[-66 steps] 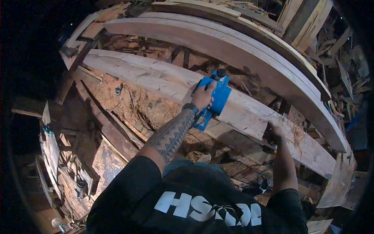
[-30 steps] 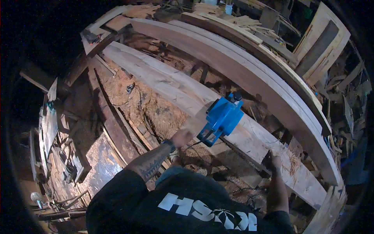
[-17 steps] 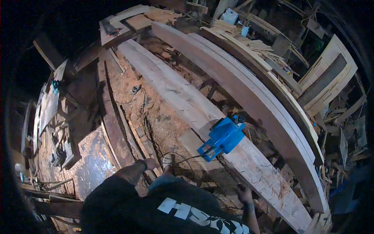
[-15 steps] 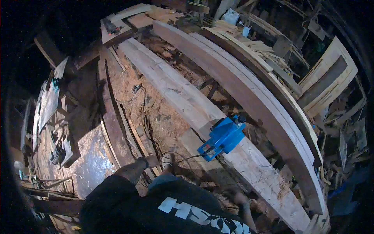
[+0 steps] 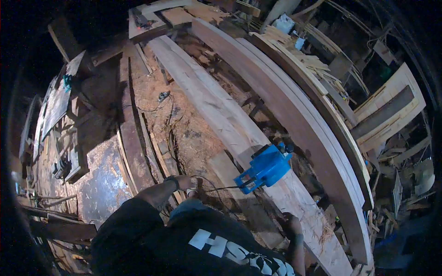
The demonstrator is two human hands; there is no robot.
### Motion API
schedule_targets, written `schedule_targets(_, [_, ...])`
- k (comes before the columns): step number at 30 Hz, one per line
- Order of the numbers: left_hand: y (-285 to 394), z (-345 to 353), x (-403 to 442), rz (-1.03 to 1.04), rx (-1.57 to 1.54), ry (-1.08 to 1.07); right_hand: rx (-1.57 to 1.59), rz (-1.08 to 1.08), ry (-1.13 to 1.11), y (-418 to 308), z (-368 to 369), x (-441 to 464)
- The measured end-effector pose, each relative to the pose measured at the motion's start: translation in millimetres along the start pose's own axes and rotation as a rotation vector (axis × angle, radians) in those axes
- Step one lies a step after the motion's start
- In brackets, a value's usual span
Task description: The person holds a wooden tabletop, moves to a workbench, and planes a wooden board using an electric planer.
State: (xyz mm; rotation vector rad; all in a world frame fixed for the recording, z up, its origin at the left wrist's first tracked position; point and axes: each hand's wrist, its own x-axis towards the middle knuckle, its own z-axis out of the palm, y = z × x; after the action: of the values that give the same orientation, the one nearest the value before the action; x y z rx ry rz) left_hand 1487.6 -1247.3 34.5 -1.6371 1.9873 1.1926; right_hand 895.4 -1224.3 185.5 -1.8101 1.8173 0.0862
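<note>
A blue electric hand planer (image 5: 269, 166) rests on a long pale wooden beam (image 5: 216, 108), its open rear handle toward me and a dark power cord (image 5: 216, 188) trailing left. My left hand (image 5: 186, 182), with a dark band at the wrist, is held low to the left of the planer, beside the cord. Its fingers are too small and dim to show whether it grips the cord. My right hand (image 5: 291, 225) is in shadow at the beam's near edge, below the planer. Its fingers are dark, and contact with the beam cannot be made out. Neither hand touches the planer.
A thick curved timber (image 5: 294, 112) runs along the right of the beam. Wood shavings (image 5: 193, 133) cover the ground at left, where long planks (image 5: 133, 119) lie. A bench (image 5: 147, 30) stands at the far end. Stacked offcuts (image 5: 304, 64) fill the right.
My right hand has risen toward the beam's near edge. My left hand has shifted slightly right and up. The view has shifted a little; the planer stays on the beam.
</note>
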Motion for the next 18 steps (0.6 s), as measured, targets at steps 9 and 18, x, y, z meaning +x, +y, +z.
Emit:
schedule_targets(9, [-175.2,43.8,43.6,0.165,0.269,0.017,-0.022,0.04,0.156,3.5,28.3,42.6])
schedule_targets(18, [-206.8,-165.5,120.5,-0.314,-1.4,0.461,0.094,0.753,0.478,-43.7,48.5,129.6])
